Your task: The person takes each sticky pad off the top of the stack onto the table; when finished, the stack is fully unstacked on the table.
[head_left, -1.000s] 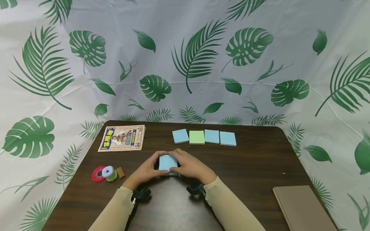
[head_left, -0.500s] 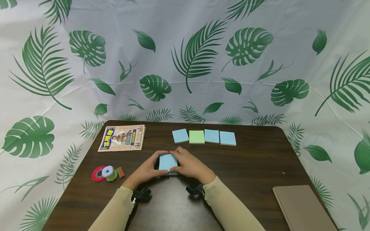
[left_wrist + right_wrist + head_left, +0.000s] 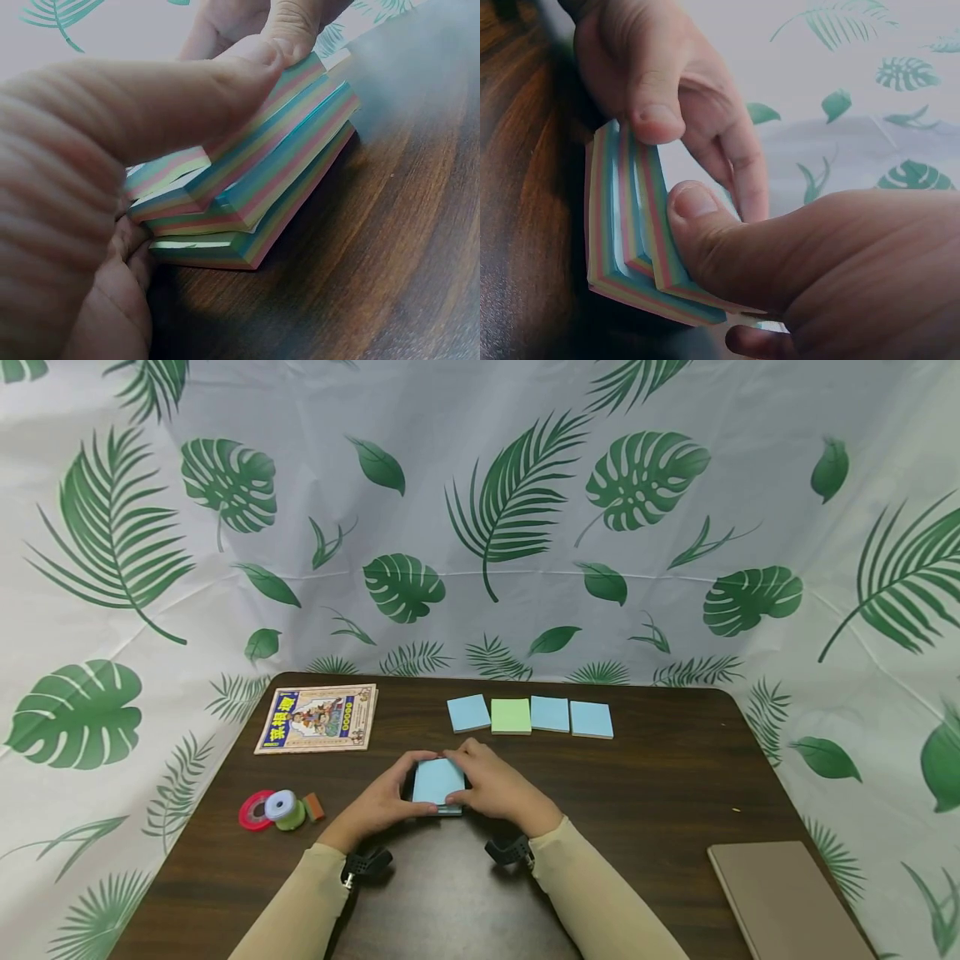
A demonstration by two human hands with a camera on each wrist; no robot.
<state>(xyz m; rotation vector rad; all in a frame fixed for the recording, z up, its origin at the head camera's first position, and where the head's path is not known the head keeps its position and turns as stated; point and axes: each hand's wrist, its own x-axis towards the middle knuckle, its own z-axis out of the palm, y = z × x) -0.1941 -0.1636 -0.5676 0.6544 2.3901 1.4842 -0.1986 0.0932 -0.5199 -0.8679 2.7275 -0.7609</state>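
Left hand (image 3: 382,797) and right hand (image 3: 498,785), each curled round one side of a stack of note pads (image 3: 438,779), held it between them, apparently resting on the dark table (image 3: 637,802). Neither was spread wide; each grip was drawn in only as far as the stack allowed. The step in hand was judged to be squaring the pads; the next move seemed to call for light, even pressure from both sides, so that no layer slid out. The head view showed little more than a blue top, with a green pad (image 3: 511,717) and three blue pads (image 3: 550,715) lined up beyond. The left wrist view revealed striped edges (image 3: 292,161) lying askew, with gaps between layers; the right wrist view added both thumbs (image 3: 720,232) against the stack.
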